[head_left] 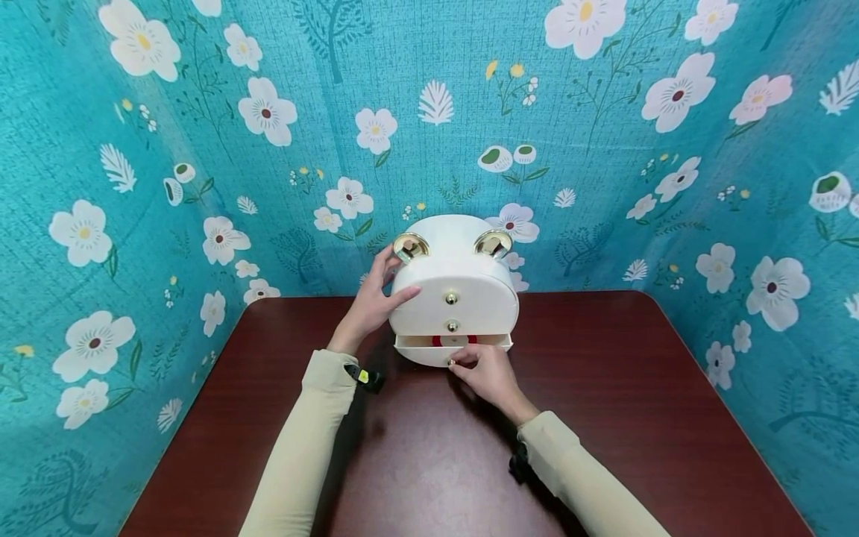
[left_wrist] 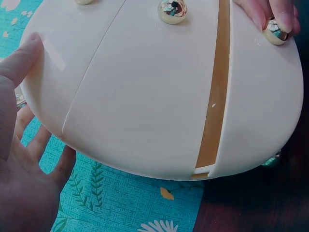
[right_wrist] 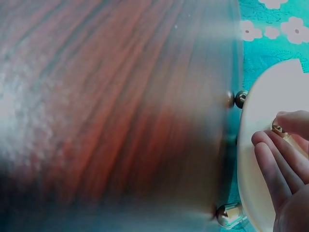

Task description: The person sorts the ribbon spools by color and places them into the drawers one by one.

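A small white drawer box [head_left: 483, 302] with a rounded top stands on the table, with two gold rings on top and gold knobs down its front. Its bottom drawer [head_left: 419, 356] is pulled partly out, and a red and white round thing [head_left: 439, 341] shows inside. My right hand [head_left: 493, 375] pinches that drawer's gold knob [right_wrist: 276, 128] between thumb and fingers. At the box's left side is my left hand [head_left: 376, 302], thumb resting on the front face and fingers spread along the side, partly hidden behind the edge in the left wrist view.
The dark red-brown table [head_left: 429, 447] extends on both sides of the box and in front of it. Close behind hangs a teal flowered cloth [head_left: 429, 149], which also covers both sides. Gold feet [right_wrist: 231, 215] show under the box.
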### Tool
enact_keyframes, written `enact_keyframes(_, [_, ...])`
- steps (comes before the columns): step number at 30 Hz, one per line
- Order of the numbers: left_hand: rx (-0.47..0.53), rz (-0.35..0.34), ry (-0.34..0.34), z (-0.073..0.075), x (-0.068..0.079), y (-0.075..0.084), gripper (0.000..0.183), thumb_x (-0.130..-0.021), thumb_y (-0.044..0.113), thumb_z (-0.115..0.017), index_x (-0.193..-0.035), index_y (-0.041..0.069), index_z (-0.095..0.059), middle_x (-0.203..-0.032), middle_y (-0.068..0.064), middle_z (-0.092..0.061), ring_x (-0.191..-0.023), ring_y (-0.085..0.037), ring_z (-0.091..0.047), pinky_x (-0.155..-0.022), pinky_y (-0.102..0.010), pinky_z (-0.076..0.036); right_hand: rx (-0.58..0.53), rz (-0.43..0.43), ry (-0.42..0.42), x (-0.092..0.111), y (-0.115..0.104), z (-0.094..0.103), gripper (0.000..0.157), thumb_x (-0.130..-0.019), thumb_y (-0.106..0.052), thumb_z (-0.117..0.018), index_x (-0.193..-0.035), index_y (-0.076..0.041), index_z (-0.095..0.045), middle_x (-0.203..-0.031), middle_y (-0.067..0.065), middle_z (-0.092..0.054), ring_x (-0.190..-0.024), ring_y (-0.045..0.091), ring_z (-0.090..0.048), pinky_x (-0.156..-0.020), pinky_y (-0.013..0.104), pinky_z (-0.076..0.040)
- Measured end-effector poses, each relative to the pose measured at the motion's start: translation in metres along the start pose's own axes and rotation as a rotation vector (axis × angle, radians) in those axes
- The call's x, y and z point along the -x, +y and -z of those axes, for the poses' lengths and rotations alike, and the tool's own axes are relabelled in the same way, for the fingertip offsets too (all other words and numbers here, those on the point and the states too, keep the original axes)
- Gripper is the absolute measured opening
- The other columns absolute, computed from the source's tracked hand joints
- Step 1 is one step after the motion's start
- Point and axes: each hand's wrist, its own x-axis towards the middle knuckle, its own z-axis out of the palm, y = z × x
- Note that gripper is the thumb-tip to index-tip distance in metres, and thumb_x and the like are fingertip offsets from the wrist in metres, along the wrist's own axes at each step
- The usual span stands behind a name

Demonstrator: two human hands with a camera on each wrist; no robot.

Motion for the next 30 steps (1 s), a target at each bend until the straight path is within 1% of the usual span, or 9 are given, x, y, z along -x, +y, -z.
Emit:
enact_keyframes(2, [-0.002,-0.001,0.008,0.0,0.0,-0.001,0.091,-0.082,0.045,-0.072,-0.15,0.043,-0.011,-0.149,-0.002,-0.038,-0.139,-0.024,-0.033,-0.11,-0.057,-0.029,-0.001,0.0,-0.004,-0.001,0.0,0.0,0.012,-0.075,-0.016,-0.081,-0.084,-0.021,-0.077,-0.076,-0.014,-0.071,-0.069,-0.004,-0.065,-0.065,0.024,-0.054])
enact_keyframes(4, [0.003,-0.009,0.009,-0.001,0.0,-0.003,0.091,-0.082,0.046,-0.072,-0.149,0.044,-0.011,-0.149,-0.002,-0.038,-0.139,-0.024,-0.033,-0.11,-0.057,-0.029,0.001,-0.001,-0.01,-0.003,0.001,0.0,0.011,-0.075,-0.016,-0.081,-0.084,-0.021,-0.077,-0.076,-0.014,-0.071,-0.069,-0.004,-0.065,-0.066,0.024,-0.054])
enact_keyframes(9, [0.013,-0.011,-0.012,0.0,0.0,-0.002,0.092,-0.085,0.04,-0.072,-0.151,0.039,-0.009,-0.151,-0.004,-0.035,-0.141,-0.025,-0.031,-0.11,-0.058,-0.028,0.007,-0.015,-0.014,-0.006,0.003,-0.001,0.011,-0.075,-0.018,-0.082,-0.084,-0.021,-0.077,-0.076,-0.016,-0.07,-0.07,-0.004,-0.065,-0.066,0.024,-0.054])
enact_keyframes(10, [0.014,-0.008,-0.018,0.001,0.0,0.0,0.092,-0.085,0.038,-0.072,-0.152,0.037,-0.009,-0.151,-0.004,-0.035,-0.141,-0.026,-0.03,-0.11,-0.059,-0.027,0.009,-0.02,-0.016,-0.007,0.003,-0.001,0.011,-0.075,-0.018,-0.082,-0.084,-0.021,-0.077,-0.076,-0.017,-0.07,-0.07,-0.004,-0.065,-0.067,0.024,-0.054])
enact_keyframes(14, [0.013,-0.007,-0.036,0.004,0.006,0.018,0.09,-0.087,0.029,-0.071,-0.154,0.028,-0.009,-0.151,-0.011,-0.035,-0.14,-0.032,-0.031,-0.109,-0.06,-0.028,0.011,-0.035,-0.023,-0.009,0.004,-0.001,0.011,-0.075,-0.019,-0.082,-0.085,-0.021,-0.077,-0.076,-0.018,-0.07,-0.07,-0.005,-0.064,-0.067,0.025,-0.054])
enact_keyframes(17, [0.006,-0.02,-0.041,0.006,0.01,0.03,0.089,-0.088,0.025,-0.07,-0.154,0.024,-0.011,-0.15,-0.014,-0.036,-0.139,-0.034,-0.032,-0.109,-0.06,-0.029,0.007,-0.034,-0.023,-0.011,0.004,-0.001,0.011,-0.075,-0.018,-0.082,-0.085,-0.021,-0.077,-0.076,-0.016,-0.071,-0.07,-0.004,-0.065,-0.067,0.025,-0.054])
enact_keyframes(20, [0.005,-0.024,-0.041,0.006,0.011,0.032,0.088,-0.088,0.025,-0.07,-0.154,0.024,-0.011,-0.15,-0.014,-0.036,-0.139,-0.033,-0.032,-0.109,-0.059,-0.029,0.002,-0.03,-0.018,-0.011,0.004,-0.001,0.012,-0.074,-0.017,-0.082,-0.084,-0.021,-0.077,-0.076,-0.014,-0.072,-0.07,-0.003,-0.066,-0.068,0.026,-0.054])
enact_keyframes(24, [0.006,-0.021,-0.041,0.007,0.012,0.033,0.088,-0.088,0.025,-0.07,-0.154,0.023,-0.012,-0.149,-0.014,-0.036,-0.139,-0.035,-0.032,-0.109,-0.06,-0.029,0.007,-0.029,-0.012,-0.013,0.005,-0.002,0.012,-0.074,-0.018,-0.082,-0.083,-0.022,-0.077,-0.076,-0.014,-0.072,-0.071,-0.003,-0.066,-0.069,0.025,-0.053])
enact_keyframes(30, [-0.015,-0.016,-0.04,0.008,0.012,0.034,0.088,-0.087,0.028,-0.071,-0.153,0.025,-0.014,-0.149,-0.013,-0.038,-0.138,-0.034,-0.035,-0.108,-0.057,-0.033,-0.003,-0.042,-0.011,-0.014,0.006,-0.004,0.011,-0.075,-0.017,-0.081,-0.084,-0.021,-0.077,-0.077,-0.014,-0.072,-0.072,-0.002,-0.066,-0.069,0.025,-0.054])
